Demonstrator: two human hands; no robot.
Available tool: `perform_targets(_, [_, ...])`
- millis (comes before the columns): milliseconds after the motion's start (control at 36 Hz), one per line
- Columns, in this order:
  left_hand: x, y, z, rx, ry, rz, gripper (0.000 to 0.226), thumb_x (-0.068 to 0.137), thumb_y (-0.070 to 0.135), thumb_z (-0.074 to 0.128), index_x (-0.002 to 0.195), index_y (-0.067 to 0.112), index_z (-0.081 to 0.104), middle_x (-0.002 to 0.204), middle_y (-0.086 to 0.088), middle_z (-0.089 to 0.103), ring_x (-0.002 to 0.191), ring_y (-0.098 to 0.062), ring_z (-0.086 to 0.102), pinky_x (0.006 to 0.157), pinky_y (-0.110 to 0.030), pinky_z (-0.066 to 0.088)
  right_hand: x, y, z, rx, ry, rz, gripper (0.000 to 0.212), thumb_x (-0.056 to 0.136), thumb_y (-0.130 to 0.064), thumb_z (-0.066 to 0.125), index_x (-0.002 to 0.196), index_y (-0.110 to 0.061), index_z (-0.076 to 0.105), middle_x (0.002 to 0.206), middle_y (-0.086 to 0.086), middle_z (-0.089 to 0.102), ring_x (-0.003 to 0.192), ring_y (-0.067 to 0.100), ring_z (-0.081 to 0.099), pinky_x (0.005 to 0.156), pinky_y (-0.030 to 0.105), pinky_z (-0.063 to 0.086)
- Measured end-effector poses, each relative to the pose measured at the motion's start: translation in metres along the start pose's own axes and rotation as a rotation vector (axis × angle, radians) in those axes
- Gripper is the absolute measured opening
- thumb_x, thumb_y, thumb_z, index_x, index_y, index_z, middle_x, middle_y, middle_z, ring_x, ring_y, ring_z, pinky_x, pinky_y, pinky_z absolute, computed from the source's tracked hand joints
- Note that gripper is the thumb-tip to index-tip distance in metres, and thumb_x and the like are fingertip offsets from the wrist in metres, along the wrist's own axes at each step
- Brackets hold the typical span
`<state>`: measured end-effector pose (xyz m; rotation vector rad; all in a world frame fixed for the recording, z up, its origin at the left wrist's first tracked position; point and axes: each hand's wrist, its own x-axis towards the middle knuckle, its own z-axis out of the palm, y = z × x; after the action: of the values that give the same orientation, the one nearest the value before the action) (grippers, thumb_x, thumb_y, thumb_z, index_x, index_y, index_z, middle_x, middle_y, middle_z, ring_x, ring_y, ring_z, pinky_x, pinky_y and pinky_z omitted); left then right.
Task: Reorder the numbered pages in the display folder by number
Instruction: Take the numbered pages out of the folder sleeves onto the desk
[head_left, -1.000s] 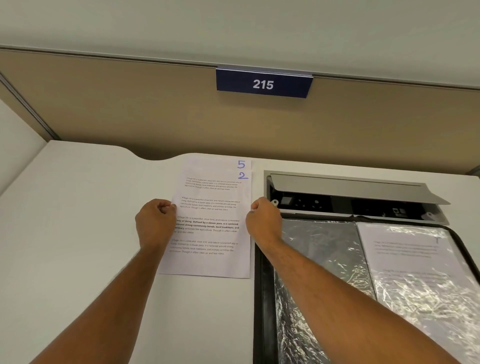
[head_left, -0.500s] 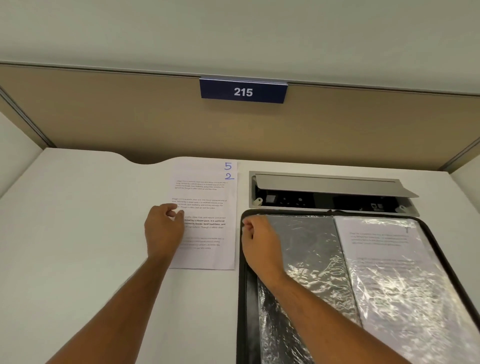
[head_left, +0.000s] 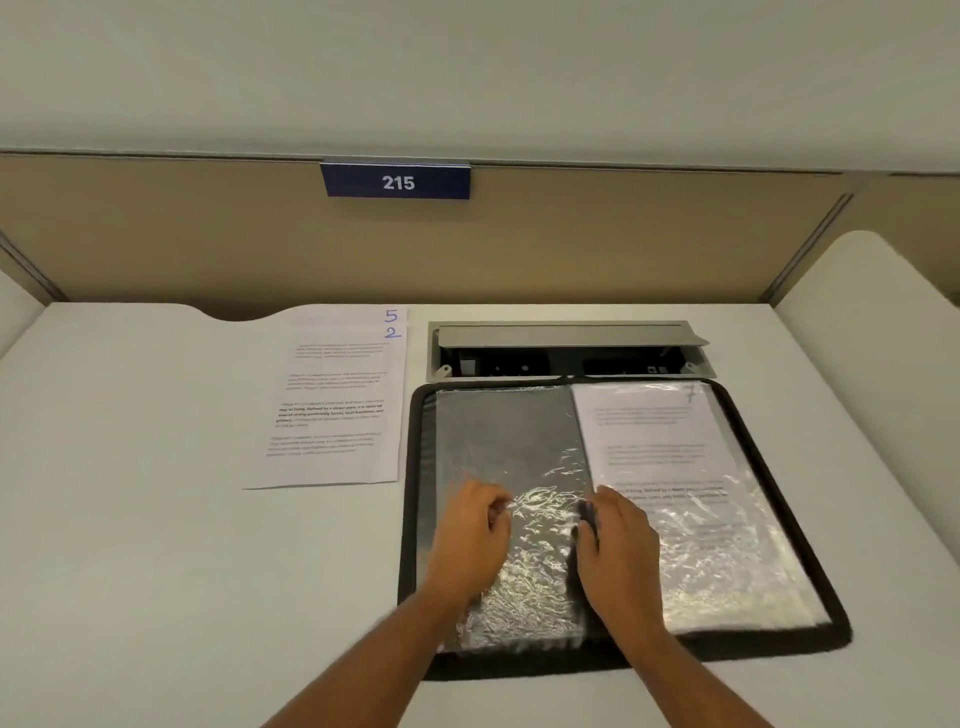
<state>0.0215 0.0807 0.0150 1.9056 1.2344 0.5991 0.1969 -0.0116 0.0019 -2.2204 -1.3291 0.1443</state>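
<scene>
The display folder (head_left: 623, 660) is laid open, spine running away from the viewer. Its crinkled empty left sleeve (head_left: 498, 441) is touched by the left hand (head_left: 470, 540) and right hand (head_left: 618, 551); whether either grasps it cannot be told.

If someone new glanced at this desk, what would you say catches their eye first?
Probably the open black folder at centre right, its shiny sleeves glaring, with both hands, left hand and right hand, on the empty left sleeve. Next, the loose pages numbered 5 and 2 beside it, and the blue 215 sign above.

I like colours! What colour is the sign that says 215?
Dark blue with white numbers, the sign shows clearly in the head view.
</scene>
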Motion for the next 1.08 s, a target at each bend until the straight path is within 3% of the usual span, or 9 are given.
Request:
perform_targets(222, [-0.032, 0.028, 0.044, 0.080, -0.144, 0.126, 0.014, 0.098, 0.022, 0.064, 0.110, 0.027, 0.067, 0.107, 0.017, 0.057, 0.099, 0.003, 0.055, 0.090, -0.018, 0.050, -0.046, 0.079, -0.034, -0.228, 0.032, 0.259, 0.071, 0.094, -0.040, 0.066, 0.147, 0.003, 0.046, 0.155, 0.021, 0.044, 0.144, 0.035, 0.040, 0.116, 0.053, 0.037])
perform_targets(361, [-0.038, 0.039, 0.059, 0.144, -0.136, 0.089, 0.014, 0.098, 0.028, 0.065, 0.111, 0.025, 0.069, 0.106, 0.017, 0.052, 0.100, 0.000, 0.052, 0.093, -0.019, 0.048, -0.064, 0.109, -0.052, -0.332, 0.092, 0.424, 0.089, 0.093, -0.052, 0.064, 0.145, 0.015, 0.040, 0.157, 0.031, 0.033, 0.148, 0.043, 0.029, 0.119, 0.058, 0.031])
perform_targets(500, [-0.040, 0.049, 0.066, 0.147, -0.121, 0.009, 0.016, 0.097, 0.025, 0.066, 0.112, 0.023, 0.070, 0.106, 0.017, 0.050, 0.099, -0.002, 0.055, 0.094, -0.020, 0.049, -0.071, 0.120, -0.056, -0.379, 0.044, 0.380, 0.081, 0.097, -0.057, 0.030, 0.144, 0.006, 0.050, 0.155, 0.037, 0.032, 0.150, 0.048, 0.023, 0.118, 0.062, 0.026])
perform_targets(556, [-0.040, 0.052, 0.068, 0.126, -0.122, -0.025, 0.017, 0.097, 0.024, 0.065, 0.113, 0.023, 0.070, 0.111, 0.015, 0.052, 0.097, -0.002, 0.056, 0.092, -0.018, 0.051, -0.070, 0.118, -0.056, -0.377, 0.032, 0.306, 0.066, 0.098, -0.047, 0.034, 0.144, -0.003, 0.054, 0.154, 0.039, 0.032, 0.149, 0.051, 0.023, 0.116, 0.064, 0.028])
perform_targets(639, [-0.041, 0.063, 0.068, 0.074, -0.111, -0.086, 0.011, 0.099, 0.021, 0.064, 0.108, 0.023, 0.068, 0.112, 0.011, 0.053, 0.089, -0.002, 0.059, 0.073, -0.004, 0.047, -0.066, 0.114, -0.054, -0.344, 0.077, 0.251, 0.042, 0.099, -0.024, 0.058, 0.139, -0.011, 0.063, 0.155, 0.039, 0.031, 0.148, 0.052, 0.023, 0.117, 0.064, 0.030])
perform_targets(722, [-0.042, 0.073, 0.067, 0.030, -0.078, -0.082, 0.003, 0.098, 0.020, 0.064, 0.097, 0.021, 0.066, 0.098, 0.006, 0.062, 0.087, -0.008, 0.063, 0.072, -0.013, 0.051, -0.062, 0.107, -0.050, -0.272, 0.075, 0.215, 0.041, 0.093, -0.016, 0.070, 0.134, -0.015, 0.067, 0.155, 0.036, 0.032, 0.149, 0.050, 0.026, 0.118, 0.061, 0.032])
perform_targets(889, [-0.035, 0.089, 0.065, -0.188, -0.097, -0.214, 0.021, 0.101, 0.037, 0.059, 0.116, 0.023, 0.061, 0.103, 0.010, 0.066, 0.092, -0.005, 0.065, 0.078, -0.018, 0.053, -0.064, 0.082, -0.045, 0.027, 0.054, 0.109, 0.039, 0.096, -0.017, 0.067, 0.135, -0.018, 0.067, 0.162, 0.017, 0.033, 0.141, 0.039, 0.046, 0.100, 0.050, 0.056])
perform_targets(972, [-0.032, 0.095, 0.062, -0.194, -0.108, -0.238, 0.026, 0.101, 0.042, 0.056, 0.120, 0.024, 0.058, 0.104, 0.009, 0.066, 0.092, -0.007, 0.066, 0.075, -0.022, 0.055, -0.062, 0.069, -0.047, 0.178, 0.092, 0.149, 0.036, 0.097, -0.013, 0.067, 0.132, -0.015, 0.069, 0.161, 0.002, 0.029, 0.142, 0.034, 0.046, 0.100, 0.042, 0.055])
perform_targets(1083, [-0.030, 0.100, 0.057, -0.275, -0.062, -0.287, 0.037, 0.098, 0.056, 0.052, 0.117, 0.025, 0.056, 0.100, 0.002, 0.069, 0.086, -0.015, 0.070, 0.080, -0.037, 0.061, -0.062, 0.060, -0.049, 0.274, 0.022, -0.013, 0.036, 0.097, -0.012, 0.067, 0.132, -0.019, 0.069, 0.164, -0.003, 0.029, 0.141, 0.023, 0.048, 0.107, 0.031, 0.047])
